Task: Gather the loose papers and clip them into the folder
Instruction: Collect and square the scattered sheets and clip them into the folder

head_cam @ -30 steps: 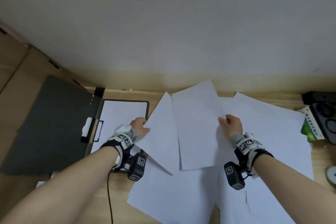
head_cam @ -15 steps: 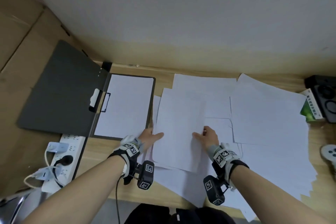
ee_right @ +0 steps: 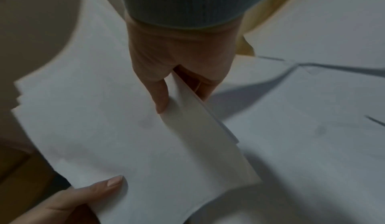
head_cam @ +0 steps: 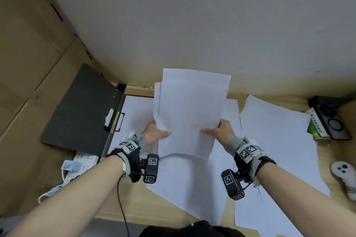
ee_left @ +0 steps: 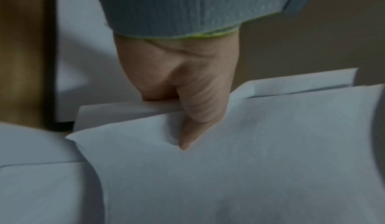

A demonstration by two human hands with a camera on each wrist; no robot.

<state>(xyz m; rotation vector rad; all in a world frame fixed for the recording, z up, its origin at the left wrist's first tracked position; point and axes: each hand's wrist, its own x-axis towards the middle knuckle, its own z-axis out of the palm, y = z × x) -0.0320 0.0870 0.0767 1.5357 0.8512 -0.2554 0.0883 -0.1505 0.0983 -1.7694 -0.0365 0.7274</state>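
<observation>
Both hands hold one stack [head_cam: 189, 113] of white papers up above the counter [head_cam: 169, 206]. The left hand [head_cam: 154, 136] grips the stack's left edge, with its thumb on top and its fingers under the sheets. The right hand [head_cam: 221, 132] grips the right edge the same way, thumb on top. In the right wrist view the stack's edges do not line up; some sheets stick out past others.

The folder [head_cam: 92, 113] lies open to the left of the stack. Its dark cover leans up against the brown boxes [head_cam: 28, 54] there. A white sheet [head_cam: 136, 113] lies in the folder, and its clip [head_cam: 113, 121] sits by the fold.

More loose papers [head_cam: 273, 140] lie flat on the counter, under the stack and to the right of it.

A white power strip [head_cam: 84, 159] with plugs sits just below the folder. Far right of the stack are a green box [head_cam: 316, 129], a black thing [head_cam: 331, 119] and a white controller [head_cam: 344, 177].
</observation>
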